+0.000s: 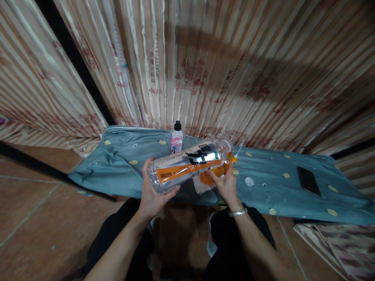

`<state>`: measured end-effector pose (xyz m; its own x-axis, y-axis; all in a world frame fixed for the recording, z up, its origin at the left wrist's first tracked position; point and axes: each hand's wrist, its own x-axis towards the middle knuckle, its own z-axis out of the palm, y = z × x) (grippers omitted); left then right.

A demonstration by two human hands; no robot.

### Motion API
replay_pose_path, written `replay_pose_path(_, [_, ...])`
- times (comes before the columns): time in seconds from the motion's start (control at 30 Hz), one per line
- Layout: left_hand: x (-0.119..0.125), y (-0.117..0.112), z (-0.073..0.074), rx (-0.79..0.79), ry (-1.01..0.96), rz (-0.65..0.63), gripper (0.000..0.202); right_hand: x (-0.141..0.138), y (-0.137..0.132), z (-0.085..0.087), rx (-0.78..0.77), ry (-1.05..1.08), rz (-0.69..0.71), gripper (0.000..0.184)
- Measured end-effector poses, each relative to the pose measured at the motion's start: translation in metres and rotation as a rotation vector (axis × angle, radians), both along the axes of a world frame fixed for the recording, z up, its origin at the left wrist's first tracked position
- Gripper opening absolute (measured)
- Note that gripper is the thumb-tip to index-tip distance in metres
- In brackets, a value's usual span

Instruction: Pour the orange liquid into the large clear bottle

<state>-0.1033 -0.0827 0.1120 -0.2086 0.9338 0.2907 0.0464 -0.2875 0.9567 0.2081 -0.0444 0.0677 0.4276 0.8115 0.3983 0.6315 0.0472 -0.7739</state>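
A large clear plastic bottle with an orange and silver label is tilted above the cloth, its neck end up and to the right. My left hand is wrapped around its base. Close to the shoulder end, my right hand is closed, its thumb against the label's lower edge; the other fingers are partly hidden. Behind the bottle and beside the right fingers shows something clear with orange liquid, its shape mostly covered. A whitish crumpled piece lies below the bottle.
A small bottle with a black cap stands at the back of the blue-green cloth. A dark phone lies to the right, and a white round piece is nearer. Striped curtains hang close behind.
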Motion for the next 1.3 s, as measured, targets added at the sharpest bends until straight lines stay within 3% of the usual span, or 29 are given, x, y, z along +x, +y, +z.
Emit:
replay_pose_path(0.6, [-0.0008, -0.0023, -0.0018, 0.013, 0.032, 0.016, 0.125, 0.0012, -0.0012, 0.0002, -0.001, -0.002, 0.016, 0.101])
replay_pose_path(0.8, [-0.0003, -0.0028, -0.0022, 0.036, 0.037, 0.007, 0.12, -0.0003, -0.0016, 0.0022, 0.02, -0.016, 0.026, 0.088])
replay_pose_path(1.3, [-0.0014, -0.0027, 0.0015, 0.05, 0.039, -0.001, 0.122, 0.0019, -0.0021, 0.0046, 0.019, 0.014, 0.062, 0.089])
